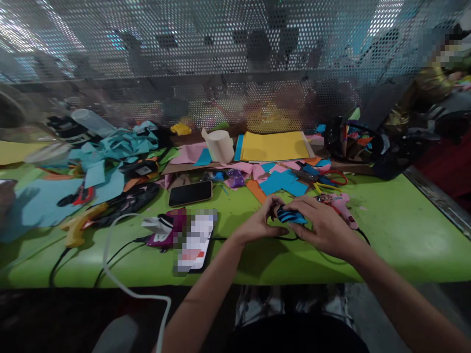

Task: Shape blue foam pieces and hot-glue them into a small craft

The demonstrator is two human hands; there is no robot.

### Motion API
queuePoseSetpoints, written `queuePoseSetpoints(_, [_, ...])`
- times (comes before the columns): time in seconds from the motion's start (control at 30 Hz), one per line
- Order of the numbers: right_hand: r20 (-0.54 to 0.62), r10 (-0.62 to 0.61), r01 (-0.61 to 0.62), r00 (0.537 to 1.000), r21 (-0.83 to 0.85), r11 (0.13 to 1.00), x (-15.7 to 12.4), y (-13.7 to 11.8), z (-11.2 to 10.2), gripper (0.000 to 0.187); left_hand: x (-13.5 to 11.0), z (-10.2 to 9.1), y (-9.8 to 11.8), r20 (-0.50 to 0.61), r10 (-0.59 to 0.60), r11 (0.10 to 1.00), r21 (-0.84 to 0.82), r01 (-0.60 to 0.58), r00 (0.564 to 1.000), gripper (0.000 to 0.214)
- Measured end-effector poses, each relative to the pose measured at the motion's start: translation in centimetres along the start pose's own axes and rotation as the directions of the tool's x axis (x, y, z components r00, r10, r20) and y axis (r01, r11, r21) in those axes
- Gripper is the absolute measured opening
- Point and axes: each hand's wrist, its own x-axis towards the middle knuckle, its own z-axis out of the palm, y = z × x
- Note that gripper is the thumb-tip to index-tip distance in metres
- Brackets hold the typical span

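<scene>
Both hands meet over the green table [397,235], a little right of centre. My left hand [259,220] and my right hand [322,223] are closed on a small blue and black folded paper piece [290,215], fingers pinching it from each side. A pink glue gun [342,206] lies just behind my right hand, its black cord running under my wrists. Blue paper squares [283,184] lie just beyond the hands.
Two phones [190,192] [195,240] lie left of my hands. A yellow glue gun [79,223], white cable [128,289] and blue paper scraps [110,147] fill the left side. A yellow sheet stack [274,145], tape roll [221,144] and scissors [327,177] sit behind. Perforated metal screen [235,59] at the back.
</scene>
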Motion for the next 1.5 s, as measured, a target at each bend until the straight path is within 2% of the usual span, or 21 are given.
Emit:
queuePoseSetpoints(0.13, [-0.067, 0.028, -0.027, 0.997, 0.016, 0.999, -0.1, 0.1, 1.1, 0.025, 0.1, 0.5, -0.4, -0.090, 0.054, 0.998, -0.024, -0.056, 0.994, 0.043])
queuePoseSetpoints(0.23, [-0.157, 0.080, -0.073, 0.984, 0.051, 0.996, 0.0, 0.1, 1.7, 0.024, 0.5, 0.8, -1.1, -0.198, 0.126, 0.992, 0.030, -0.122, 0.972, 0.038])
queuePoseSetpoints(0.3, [-0.219, 0.115, -0.098, 0.969, 0.088, 0.991, 0.1, 0.0, 1.9, 0.024, 0.8, 1.0, -1.5, -0.279, 0.195, 0.978, 0.131, -0.164, 0.940, 0.037])
queuePoseSetpoints(0.4, [-0.307, 0.149, -0.121, 0.940, 0.109, 0.987, 0.4, -0.2, 2.2, 0.026, 1.1, 1.3, -1.7, -0.361, 0.331, 0.904, 0.385, -0.184, 0.872, 0.035])
queuePoseSetpoints(0.47, [-0.370, 0.156, -0.132, 0.916, 0.090, 0.987, 0.5, -0.3, 2.6, 0.026, 1.1, 1.6, -1.4, -0.416, 0.376, 0.836, 0.537, -0.111, 0.828, 0.040])
queuePoseSetpoints(0.57, [-0.433, 0.144, -0.136, 0.890, 0.050, 0.989, 0.6, -0.3, 3.3, 0.027, 0.8, 2.1, -0.7, -0.537, 0.331, 0.778, 0.620, 0.097, 0.776, 0.047])
queuePoseSetpoints(0.6, [-0.446, 0.135, -0.135, 0.885, 0.030, 0.990, 0.6, -0.3, 3.6, 0.028, 0.6, 2.3, -0.6, -0.567, 0.295, 0.784, 0.604, 0.145, 0.769, 0.048])
queuePoseSetpoints(0.67, [-0.466, 0.098, -0.125, 0.879, -0.027, 0.992, 0.6, -0.1, 4.1, 0.030, 0.2, 2.7, -0.3, -0.589, 0.188, 0.859, 0.486, 0.159, 0.786, 0.050])
queuePoseSetpoints(0.77, [-0.469, 0.045, -0.114, 0.882, -0.120, 0.986, 0.3, 0.2, 5.0, 0.033, -0.4, 3.6, -0.3, -0.541, -0.023, 0.994, 0.081, 0.079, 0.841, 0.055])
queuePoseSetpoints(0.87, [-0.403, 0.063, -0.121, 0.913, -0.121, 0.985, -0.1, 0.3, 5.8, 0.038, -0.8, 4.8, -0.5, -0.471, -0.163, 0.958, -0.284, 0.025, 0.867, 0.057])
queuePoseSetpoints(0.93, [-0.346, 0.093, -0.123, 0.934, -0.065, 0.990, -0.4, 0.3, 6.1, 0.043, -0.7, 5.5, -0.7, -0.478, -0.201, 0.923, -0.385, 0.001, 0.855, 0.057])
queuePoseSetpoints(1.07, [-0.296, 0.158, -0.131, 0.942, 0.109, 0.985, -0.7, 0.0, 6.0, 0.050, 0.0, 6.0, -0.8, -0.538, -0.227, 0.914, -0.406, -0.014, 0.812, 0.053])
queuePoseSetpoints(1.17, [-0.261, 0.200, -0.137, 0.944, 0.240, 0.961, -0.8, 0.1, 5.4, 0.044, 0.4, 6.0, -0.8, -0.568, -0.253, 0.907, -0.421, -0.012, 0.783, 0.049])
queuePoseSetpoints(1.27, [-0.175, 0.249, -0.168, 0.953, 0.381, 0.909, -0.8, 0.6, 4.5, 0.038, 0.5, 6.1, -0.8, -0.597, -0.256, 0.921, -0.389, 0.005, 0.761, 0.044])
queuePoseSetpoints(1.4, [-0.060, 0.299, -0.225, 0.952, 0.527, 0.820, -0.8, 1.2, 3.7, 0.030, 0.6, 6.1, -0.8, -0.605, -0.258, 0.934, -0.356, 0.035, 0.753, 0.045])
queuePoseSetpoints(1.5, [-0.037, 0.324, -0.254, 0.945, 0.540, 0.802, -0.8, 1.5, 3.5, 0.030, 0.7, 6.3, -0.6, -0.583, -0.273, 0.930, -0.364, 0.055, 0.765, 0.045])
